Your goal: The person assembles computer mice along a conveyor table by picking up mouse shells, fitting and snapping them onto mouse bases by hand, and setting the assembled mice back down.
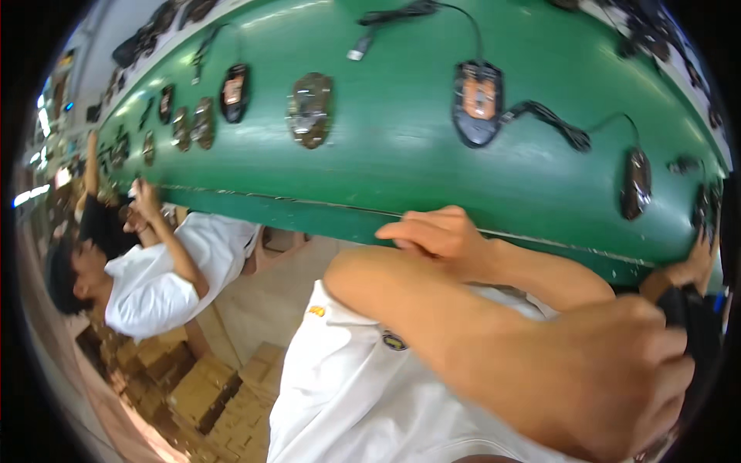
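My arms cross in front of my white shirt. My left hand (pixel 629 374) is at the lower right, closed into a fist; the inside of its fingers is hidden. Beyond it, my right hand (pixel 440 235) lies by the near edge of the green work surface, its fingers bent and closed, the palm out of sight. Nothing shows between those fingers. The nearest thing ahead of it is an opened computer mouse (pixel 478 104) with a copper-coloured inside and a black cable. To its left lies a translucent brown mouse shell (pixel 310 110).
More mice and shells, among them an opened mouse (pixel 234 92) and a dark mouse (pixel 637 184), are spread along the green surface (pixel 386 139). A person in a white shirt (pixel 166 274) sits at the left. Another person's hand (pixel 698 258) reaches in at the right. Cardboard boxes (pixel 202 390) stand below.
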Demonstrator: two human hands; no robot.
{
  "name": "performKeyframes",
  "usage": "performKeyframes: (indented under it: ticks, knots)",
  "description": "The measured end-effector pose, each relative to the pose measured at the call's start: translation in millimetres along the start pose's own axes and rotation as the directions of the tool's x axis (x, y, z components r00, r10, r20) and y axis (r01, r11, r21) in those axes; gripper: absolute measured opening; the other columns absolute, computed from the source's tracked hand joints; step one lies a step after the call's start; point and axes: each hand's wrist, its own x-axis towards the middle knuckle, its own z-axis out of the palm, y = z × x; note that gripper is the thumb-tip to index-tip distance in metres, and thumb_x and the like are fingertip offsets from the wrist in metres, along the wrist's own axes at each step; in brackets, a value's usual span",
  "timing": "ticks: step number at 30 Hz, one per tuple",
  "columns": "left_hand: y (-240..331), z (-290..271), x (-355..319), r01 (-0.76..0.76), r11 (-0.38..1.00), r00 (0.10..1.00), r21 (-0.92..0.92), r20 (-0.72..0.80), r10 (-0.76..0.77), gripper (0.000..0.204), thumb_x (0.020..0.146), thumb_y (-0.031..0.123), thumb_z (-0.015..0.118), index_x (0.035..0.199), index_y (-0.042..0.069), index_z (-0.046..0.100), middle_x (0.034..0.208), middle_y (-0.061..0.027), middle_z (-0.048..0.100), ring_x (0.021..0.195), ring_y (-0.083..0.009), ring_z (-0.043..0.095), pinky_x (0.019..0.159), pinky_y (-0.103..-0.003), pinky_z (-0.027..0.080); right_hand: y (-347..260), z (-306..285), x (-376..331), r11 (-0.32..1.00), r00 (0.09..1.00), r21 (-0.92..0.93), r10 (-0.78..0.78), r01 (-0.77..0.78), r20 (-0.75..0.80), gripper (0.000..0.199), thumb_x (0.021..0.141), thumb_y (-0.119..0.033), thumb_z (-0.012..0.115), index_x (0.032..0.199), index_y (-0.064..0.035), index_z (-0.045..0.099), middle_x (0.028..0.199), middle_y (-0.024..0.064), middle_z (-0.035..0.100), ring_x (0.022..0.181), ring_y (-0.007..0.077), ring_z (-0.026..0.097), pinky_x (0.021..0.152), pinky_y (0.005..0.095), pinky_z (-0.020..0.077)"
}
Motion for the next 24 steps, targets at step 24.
performKeyframes:
  ticks: [24]
  knots:
    - [-132.7, -32.7, -99.6, 0.504, 0.544, 0.863, 0.671, -0.41, -0.295, 0.065, 0.079, 0.019, 0.084, 0.138, 0.004, 0.062, 0.141, -0.0181, 0.06, 0.112, -0.0317, 0.066, 0.092, -0.038, 0.056, -0.3, 4.2, -13.2, 0.937, 0.979, -0.287, -0.203, 0.2, 0.02, 0.011, 0.083, -0.004, 0.065, 0.093, -0.0075, 0.061, 0.072, 0.0022, 0.06, 0.051, 0.0175, 0.052, 0.044, 0.0311, 0.0411]
